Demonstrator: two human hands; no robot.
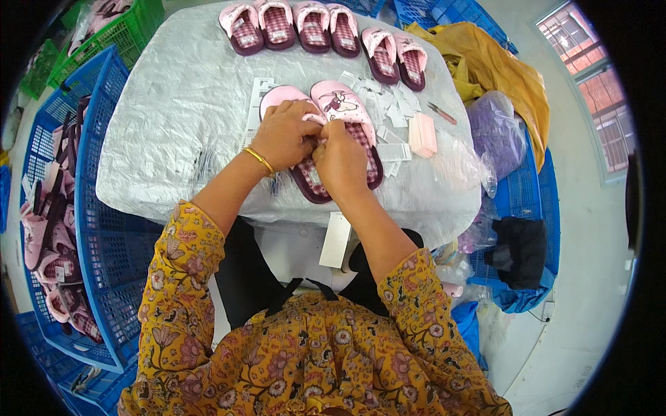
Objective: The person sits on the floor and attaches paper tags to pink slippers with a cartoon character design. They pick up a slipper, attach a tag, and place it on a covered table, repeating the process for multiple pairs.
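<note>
A pair of pink slippers with checked insoles lies before me on a plastic-covered table [171,109]. My left hand [287,136] is on the left slipper [281,95], its fingertips at the inner edge of the upper. Beside it my right hand [341,158] has thumb and fingers pinched together at the same spot between the slippers; what the fingertips hold is hidden. The right slipper [344,104] shows an embroidered figure on its upper. A white tag [335,240] hangs below the table edge. Paper tags [398,106] and a stack of pink cards [422,136] lie to the right.
Several finished-looking slippers [315,28] line the table's far edge. Thread snips [442,113] lie at the right. A blue crate [99,218] of slippers stands at the left, a green crate [104,41] behind it. Yellow cloth [499,62] and plastic bags [497,135] are at the right.
</note>
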